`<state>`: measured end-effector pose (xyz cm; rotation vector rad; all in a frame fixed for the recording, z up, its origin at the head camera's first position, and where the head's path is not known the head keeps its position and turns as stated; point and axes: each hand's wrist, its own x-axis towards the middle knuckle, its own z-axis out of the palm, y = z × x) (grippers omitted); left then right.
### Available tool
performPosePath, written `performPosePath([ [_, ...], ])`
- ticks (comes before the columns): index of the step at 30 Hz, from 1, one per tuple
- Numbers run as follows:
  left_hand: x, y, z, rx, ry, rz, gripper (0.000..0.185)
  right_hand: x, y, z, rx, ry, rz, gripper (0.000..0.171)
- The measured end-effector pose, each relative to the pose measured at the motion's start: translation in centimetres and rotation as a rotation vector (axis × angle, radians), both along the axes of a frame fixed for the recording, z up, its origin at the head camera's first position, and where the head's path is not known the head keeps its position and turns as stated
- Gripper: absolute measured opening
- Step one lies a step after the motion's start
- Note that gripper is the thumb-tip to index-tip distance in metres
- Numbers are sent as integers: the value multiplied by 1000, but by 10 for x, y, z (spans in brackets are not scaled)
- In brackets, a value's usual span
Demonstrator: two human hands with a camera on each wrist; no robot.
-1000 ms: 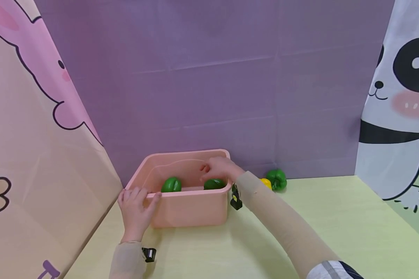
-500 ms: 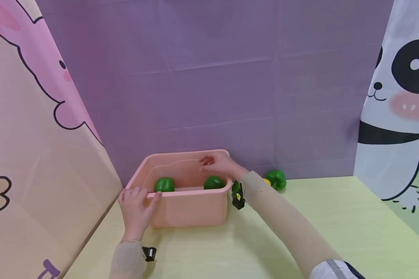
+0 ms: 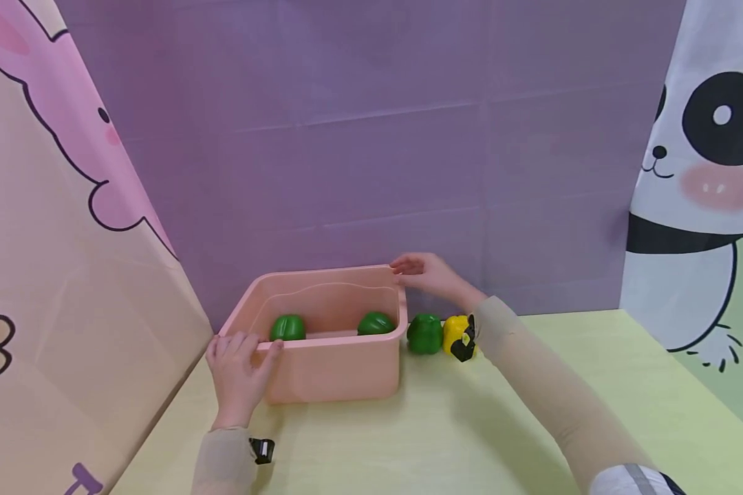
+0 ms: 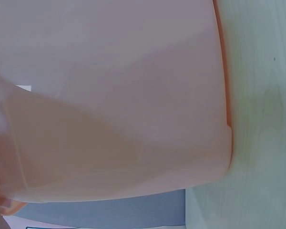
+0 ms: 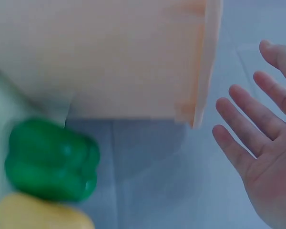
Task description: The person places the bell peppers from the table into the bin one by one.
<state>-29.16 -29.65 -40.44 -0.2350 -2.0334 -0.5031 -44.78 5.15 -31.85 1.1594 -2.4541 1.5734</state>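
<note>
- Shows peppers [image 3: 287, 328] inside bin [image 3: 334, 371] in head view only.
- Grips bin with left hand [image 3: 238, 378], fingers curled.
- Spreads right hand [image 5: 274, 167] wide, holding nothing.

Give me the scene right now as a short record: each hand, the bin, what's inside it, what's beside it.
Left hand: grips rim at near-left corner
Right hand: by far-right corner, fingers spread, holding nothing
Pink bin: upright on table
Inside: left green pepper, right green pepper
Beside, to the right: outer green pepper, then yellow pepper, partly hidden
</note>
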Motion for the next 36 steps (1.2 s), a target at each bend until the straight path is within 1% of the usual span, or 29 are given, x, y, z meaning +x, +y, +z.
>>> performPosePath([
  [3, 1, 0, 0, 2, -9, -1, 47, -2, 17, -6, 12, -28, -20, 39],
  [7, 1, 0, -1, -1, 0, -5, 50, -5, 36, -21, 45, -61, -57, 43],
  [11, 0, -1, -2, -5, 7, -9, 50, -5, 54, -34, 63, -69, -94, 44],
  [16, -2, -2, -3, -6, 2, -10, 50, -5, 73, -49, 70, -78, -111, 45],
  [18, -2, -2, -4, -5, 1, -8, 50, -5, 80, -54, 105, -89, -109, 48],
  [21, -2, -3, -4, -3, -4, -5, 49, -4, 87, -59, 190, -123, -106, 52],
  [24, -2, -3, -3, -3, -10, 0, 48, 0, 92, -62, 268, -149, -77, 57],
  [28, -2, -3, -4, 1, -11, 1, 48, 2, 94, -68, 308, -167, -30, 60],
  [31, -1, -2, -3, 5, -8, -2, 46, 1, 94, -74, 318, -178, -7, 62],
  [33, -1, -2, -2, 7, -7, -3, 45, 1, 93, -78, 332, -185, -6, 63],
  [36, -2, -1, -2, 7, -8, -1, 44, 3, 91, -84, 385, -169, -31, 61],
])
